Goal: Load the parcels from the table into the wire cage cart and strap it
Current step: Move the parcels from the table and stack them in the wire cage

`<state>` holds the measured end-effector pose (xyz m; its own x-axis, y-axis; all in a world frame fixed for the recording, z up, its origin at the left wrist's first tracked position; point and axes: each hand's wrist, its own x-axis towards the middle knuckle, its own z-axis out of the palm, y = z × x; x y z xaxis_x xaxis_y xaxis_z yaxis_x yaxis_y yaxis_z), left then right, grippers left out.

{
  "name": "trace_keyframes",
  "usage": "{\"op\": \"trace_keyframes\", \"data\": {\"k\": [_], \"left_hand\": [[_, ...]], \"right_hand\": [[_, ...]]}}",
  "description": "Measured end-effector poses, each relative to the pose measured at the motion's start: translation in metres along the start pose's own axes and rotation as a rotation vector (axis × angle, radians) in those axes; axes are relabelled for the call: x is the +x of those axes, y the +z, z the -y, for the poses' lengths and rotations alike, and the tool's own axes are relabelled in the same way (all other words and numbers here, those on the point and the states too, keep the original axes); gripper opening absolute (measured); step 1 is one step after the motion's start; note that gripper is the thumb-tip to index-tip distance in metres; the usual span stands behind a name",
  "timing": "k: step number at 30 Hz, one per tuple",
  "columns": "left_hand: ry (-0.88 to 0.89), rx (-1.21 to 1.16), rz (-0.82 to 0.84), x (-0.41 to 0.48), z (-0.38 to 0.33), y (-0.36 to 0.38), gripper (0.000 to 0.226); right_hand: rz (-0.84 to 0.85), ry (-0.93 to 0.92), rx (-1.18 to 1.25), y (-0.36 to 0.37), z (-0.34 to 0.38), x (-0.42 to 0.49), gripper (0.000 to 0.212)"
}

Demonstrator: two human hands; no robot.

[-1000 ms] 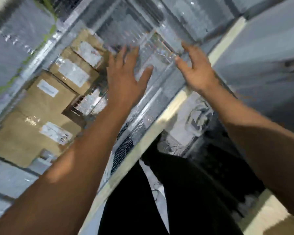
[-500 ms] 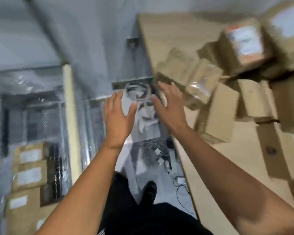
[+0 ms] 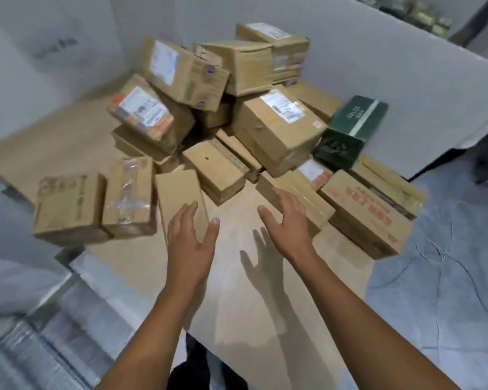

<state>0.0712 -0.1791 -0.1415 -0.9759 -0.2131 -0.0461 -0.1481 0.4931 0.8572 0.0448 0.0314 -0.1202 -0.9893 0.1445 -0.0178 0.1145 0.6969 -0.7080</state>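
Cardboard parcels [image 3: 276, 130] lie heaped on the brown table [image 3: 226, 280], a narrow plain parcel [image 3: 178, 195] nearest the front. Both hands reach in empty, the left hand [image 3: 190, 243] over that plain parcel, the right hand [image 3: 286, 218] over a taped parcel [image 3: 317, 202], fingers straight, thumbs spread wide. The step appears to be picking the next parcel; the grasp calls for closing both palms on its sides.

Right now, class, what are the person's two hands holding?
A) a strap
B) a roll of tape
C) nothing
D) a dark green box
C: the left hand and the right hand are both open with fingers spread above the table, gripping nothing.
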Motion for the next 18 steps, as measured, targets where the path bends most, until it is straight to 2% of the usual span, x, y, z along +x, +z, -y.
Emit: {"op": "trace_keyframes", "data": {"k": [2,8,13,15,18], "left_hand": [[-0.005,0.012,0.047,0.012,-0.004,0.017,0.063],[-0.001,-0.076,0.199,0.068,-0.029,0.067,0.067],[0.015,-0.144,0.137,0.148,-0.089,0.131,0.088],[-0.022,-0.169,0.104,0.171,-0.117,0.160,0.095],[-0.131,-0.157,0.098,0.195,-0.139,0.195,0.094]], "right_hand": [[-0.030,0.076,0.017,-0.003,-0.014,0.007,0.070],[-0.181,0.252,0.076,-0.020,-0.044,0.048,0.061],[-0.288,0.246,0.110,-0.044,-0.049,0.122,0.061],[-0.289,0.247,0.121,-0.054,-0.050,0.149,0.063],[-0.297,0.235,0.161,-0.069,-0.052,0.185,0.061]]}}
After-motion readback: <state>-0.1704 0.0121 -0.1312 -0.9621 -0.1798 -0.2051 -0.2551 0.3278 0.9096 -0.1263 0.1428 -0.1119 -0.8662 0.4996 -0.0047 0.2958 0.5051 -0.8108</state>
